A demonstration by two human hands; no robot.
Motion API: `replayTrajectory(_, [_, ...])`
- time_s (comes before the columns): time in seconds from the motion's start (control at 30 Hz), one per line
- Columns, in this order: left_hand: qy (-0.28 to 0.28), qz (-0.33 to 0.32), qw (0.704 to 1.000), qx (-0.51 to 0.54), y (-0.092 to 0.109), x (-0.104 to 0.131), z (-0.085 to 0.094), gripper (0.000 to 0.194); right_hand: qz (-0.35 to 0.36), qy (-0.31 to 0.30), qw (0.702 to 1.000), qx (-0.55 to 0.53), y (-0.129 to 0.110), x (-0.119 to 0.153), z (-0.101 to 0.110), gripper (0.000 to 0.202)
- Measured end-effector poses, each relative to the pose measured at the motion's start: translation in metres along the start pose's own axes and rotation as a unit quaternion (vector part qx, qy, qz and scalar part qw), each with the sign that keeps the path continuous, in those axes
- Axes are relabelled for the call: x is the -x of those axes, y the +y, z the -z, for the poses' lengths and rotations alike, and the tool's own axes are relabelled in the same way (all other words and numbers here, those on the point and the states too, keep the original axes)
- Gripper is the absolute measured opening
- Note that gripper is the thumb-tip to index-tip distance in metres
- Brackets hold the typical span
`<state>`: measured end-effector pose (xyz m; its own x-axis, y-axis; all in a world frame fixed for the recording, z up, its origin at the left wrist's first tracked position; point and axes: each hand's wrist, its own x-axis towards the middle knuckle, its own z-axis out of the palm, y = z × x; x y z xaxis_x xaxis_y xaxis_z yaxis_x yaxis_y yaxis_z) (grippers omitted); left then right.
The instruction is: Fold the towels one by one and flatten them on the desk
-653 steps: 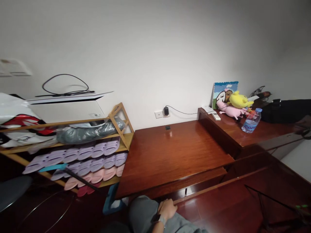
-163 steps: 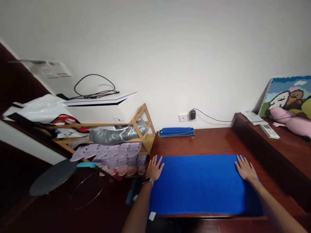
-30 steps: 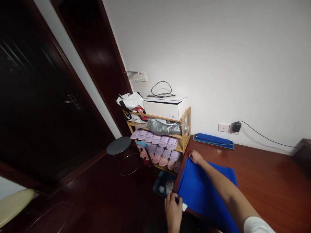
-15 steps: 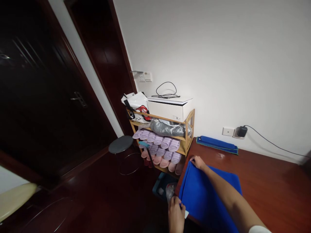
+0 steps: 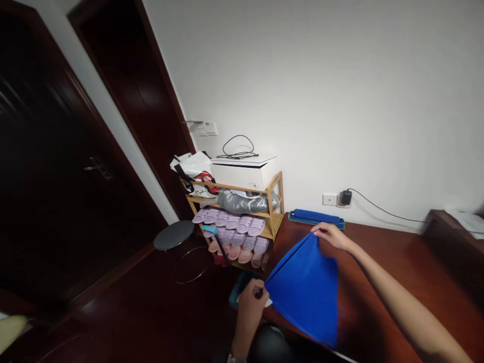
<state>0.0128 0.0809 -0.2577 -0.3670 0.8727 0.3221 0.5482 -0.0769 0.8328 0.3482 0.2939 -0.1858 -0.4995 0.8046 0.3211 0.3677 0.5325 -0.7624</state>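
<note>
A folded blue cloth [image 5: 308,290] hangs between my two hands above the left end of the reddish-brown table [image 5: 372,257]. My left hand [image 5: 253,298] pinches its near left corner, beside a small white tag. The far corner is pinched in my right hand [image 5: 330,236], which is raised a little above the table. Between the two corners the upper edge runs slanting, with a fold showing along it. Behind my right hand, a second folded blue cloth with a green edge [image 5: 316,217] lies against the wall.
Left of the table stands a wooden rack [image 5: 278,224] with slippers, a white box [image 5: 242,175] and a bag [image 5: 196,169]. A round stool [image 5: 174,235] is further left. A black adapter [image 5: 345,197] with its cable is plugged into the wall.
My right hand has lifted its corner of the cloth up off the table, and the cloth has drawn into a slanted, narrower shape. The view has turned to the right.
</note>
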Motion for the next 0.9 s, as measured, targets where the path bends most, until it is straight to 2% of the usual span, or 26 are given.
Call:
replayTrajectory(0.1, [0.004, -0.094, 0.995, 0.038, 0.056, -0.025, 0.023, 0.008, 0.002, 0.068, 0.997, -0.020, -0.042, 0.039, 0.056, 0.045])
replayTrajectory(0.2, [0.001, -0.164, 0.985, 0.060, 0.111, -0.047, 0.043, 0.009, -0.023, 0.123, 0.992, -0.035, -0.077, 0.080, 0.093, 0.044])
replayTrajectory(0.3, [0.008, -0.200, 0.977, 0.079, 0.153, -0.063, 0.054, 0.008, -0.048, 0.191, 0.979, -0.047, -0.102, 0.116, 0.112, 0.045])
replayTrajectory(0.4, [0.008, -0.212, 0.973, 0.087, 0.181, -0.074, 0.051, 0.007, -0.045, 0.258, 0.964, -0.055, -0.115, 0.145, 0.116, 0.046])
replayTrajectory(0.57, [0.022, -0.175, 0.973, 0.151, 0.204, -0.077, 0.025, 0.005, -0.042, 0.336, 0.940, -0.052, -0.124, 0.179, 0.108, 0.042])
replayTrajectory(0.7, [-0.034, -0.139, 0.966, 0.216, 0.206, -0.069, 0.013, 0.007, -0.037, 0.368, 0.929, -0.024, -0.130, 0.207, 0.105, 0.041])
replayTrajectory(0.8, [-0.063, -0.132, 0.964, 0.220, 0.205, -0.068, 0.008, 0.010, -0.034, 0.373, 0.927, -0.002, -0.136, 0.225, 0.112, 0.038])
replayTrajectory(0.9, [-0.081, -0.127, 0.961, 0.234, 0.207, -0.082, -0.008, 0.015, -0.049, 0.381, 0.923, 0.011, -0.137, 0.227, 0.125, 0.038])
